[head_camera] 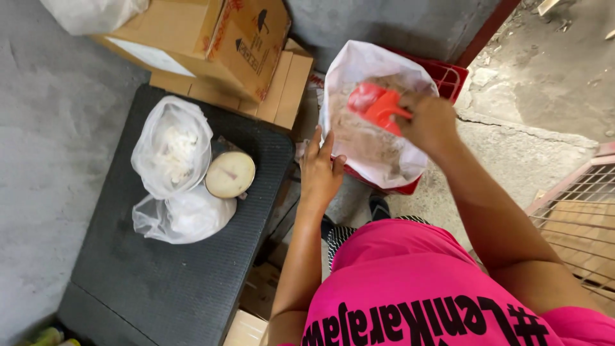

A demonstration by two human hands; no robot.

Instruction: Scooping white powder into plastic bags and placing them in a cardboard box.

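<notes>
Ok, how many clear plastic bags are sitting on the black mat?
2. The upper clear bag holds white pieces, left of the round scale dial; the lower clear bag lies just below it on the black mat. None seems hidden.

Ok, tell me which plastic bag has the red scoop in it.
The big white bag in the red crate, holding brownish powder; the right hand holds the red scoop inside.

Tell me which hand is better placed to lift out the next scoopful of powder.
Right, probably. The right hand already grips the red scoop, whose blade sits in the pale powder inside the white sack. The left hand is open-fingered at the sack's near edge, apparently steadying it.
</notes>
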